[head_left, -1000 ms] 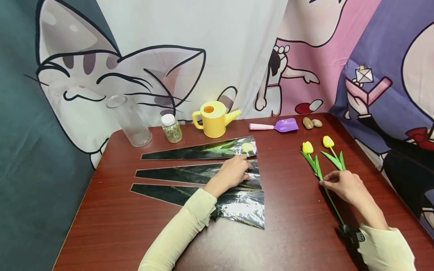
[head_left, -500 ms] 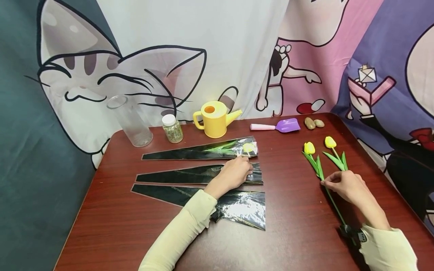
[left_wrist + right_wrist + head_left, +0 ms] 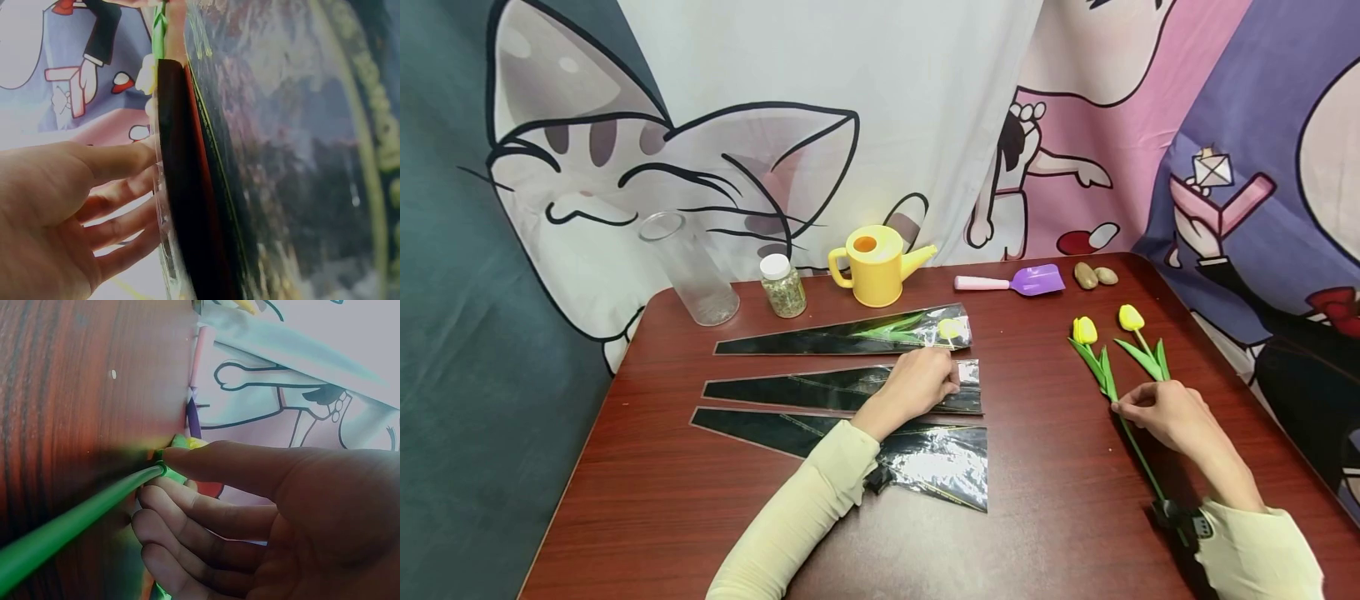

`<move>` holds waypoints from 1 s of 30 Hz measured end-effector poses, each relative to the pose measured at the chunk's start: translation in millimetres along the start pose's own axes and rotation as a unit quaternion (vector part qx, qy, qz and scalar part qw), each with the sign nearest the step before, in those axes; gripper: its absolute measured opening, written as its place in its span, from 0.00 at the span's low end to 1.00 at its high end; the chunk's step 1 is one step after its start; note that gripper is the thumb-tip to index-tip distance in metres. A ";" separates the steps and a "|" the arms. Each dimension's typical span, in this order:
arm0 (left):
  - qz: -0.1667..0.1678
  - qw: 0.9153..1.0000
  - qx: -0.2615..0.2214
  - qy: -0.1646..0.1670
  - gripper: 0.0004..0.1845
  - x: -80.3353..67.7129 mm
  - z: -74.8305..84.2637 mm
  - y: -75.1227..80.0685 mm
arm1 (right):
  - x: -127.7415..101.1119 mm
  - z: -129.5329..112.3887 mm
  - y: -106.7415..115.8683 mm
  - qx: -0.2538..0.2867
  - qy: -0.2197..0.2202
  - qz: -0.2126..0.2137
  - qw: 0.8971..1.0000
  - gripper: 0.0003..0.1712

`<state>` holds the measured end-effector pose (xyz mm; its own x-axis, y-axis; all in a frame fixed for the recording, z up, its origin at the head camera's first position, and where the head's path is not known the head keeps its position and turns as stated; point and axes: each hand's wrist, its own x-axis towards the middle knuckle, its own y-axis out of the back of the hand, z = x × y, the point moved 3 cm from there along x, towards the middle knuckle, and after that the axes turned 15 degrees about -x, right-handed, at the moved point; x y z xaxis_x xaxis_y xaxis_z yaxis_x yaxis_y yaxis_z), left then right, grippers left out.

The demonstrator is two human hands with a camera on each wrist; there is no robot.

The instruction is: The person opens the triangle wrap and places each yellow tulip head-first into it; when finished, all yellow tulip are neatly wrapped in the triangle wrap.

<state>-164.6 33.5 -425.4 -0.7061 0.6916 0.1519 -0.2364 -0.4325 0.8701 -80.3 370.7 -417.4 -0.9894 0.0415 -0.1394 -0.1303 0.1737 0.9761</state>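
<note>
Left hand [image 3: 917, 383]: It reaches over to the wide end of the middle sleeve [image 3: 805, 389]. Thumb and bent fingers touch the shiny film, but I can't tell if they pinch it. Touching there may stop the light film from sliding.
Right hand [image 3: 1172, 417]: Thumb and finger pinch the green stem of the held tulip [image 3: 1107, 379] just below its leaves, maybe so nothing soft gets squashed.
Held tulip: It is on the right of the tabletop [image 3: 1037, 467]. Its yellow head points to the back, so the bare stem comes toward the person.
Other tulip [image 3: 1142, 354]: It lies just right of the held one. The right hand hides its bottom part.
Back sleeve [image 3: 790, 337]: A bagged tulip [image 3: 950, 327] lies inside, its head at the wide end, where there is the most room.
Front sleeve [image 3: 947, 467]: It lies under the left arm. All three sleeves point their wide ends at the loose tulips, probably to make them easy to reach.
Far edge: The clear vase [image 3: 688, 267], jar [image 3: 784, 292], yellow watering can [image 3: 876, 271], purple scoop [image 3: 1036, 281] and two stones [image 3: 1086, 275] sit there, perhaps to be out of the way.
</note>
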 end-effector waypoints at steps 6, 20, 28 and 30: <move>0.015 1.000 -0.005 -0.009 0.03 -0.8 -0.2 -0.8 | -0.7 0.7 -1.0 0.008 -0.006 -0.001 1.000 0.13; 0.013 1.000 -0.010 -0.024 0.03 -1.1 -0.2 -2.1 | -0.6 5.1 -4.9 0.017 -0.020 0.002 1.000 0.14; 0.013 1.000 -0.008 -0.024 0.03 -1.0 0.1 -1.4 | -1.8 6.0 -3.2 0.020 -0.031 -0.010 0.999 0.15; 0.012 1.000 -0.007 -0.024 0.03 -0.9 0.4 -1.3 | -2.8 6.2 -3.2 0.020 -0.033 -0.012 0.999 0.16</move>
<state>-163.4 33.7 -426.5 -0.6792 0.7077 0.1946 -0.2293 -0.4564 0.8597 -76.7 376.1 -421.2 -0.9793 0.1020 -0.1748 -0.1500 0.2138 0.9653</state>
